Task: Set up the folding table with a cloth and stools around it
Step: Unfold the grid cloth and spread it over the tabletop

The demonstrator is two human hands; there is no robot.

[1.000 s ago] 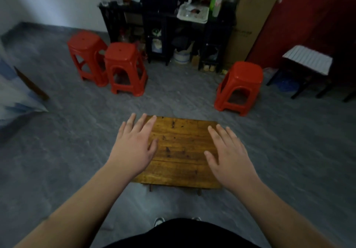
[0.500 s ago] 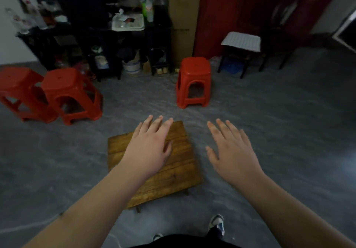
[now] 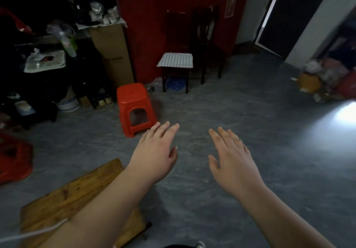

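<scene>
- The table [image 3: 63, 195] stands unfolded and bare at lower left, partly under the left forearm.
- Both hands are stretched forward, palms down, fingers straight and slightly spread: left hand [image 3: 154, 159] and right hand [image 3: 231, 163] each have a released grip, holding nothing, above the floor [image 3: 250, 113].
- Ahead, a red stool [image 3: 134, 107] stands near; another stool [image 3: 13, 157] sits at the left edge.
- Farther off, a checked cloth [image 3: 176, 60] lies on a dark chair [image 3: 177, 41].
- Likely step: fetching the cloth, which calls for walking over and lifting it.
</scene>
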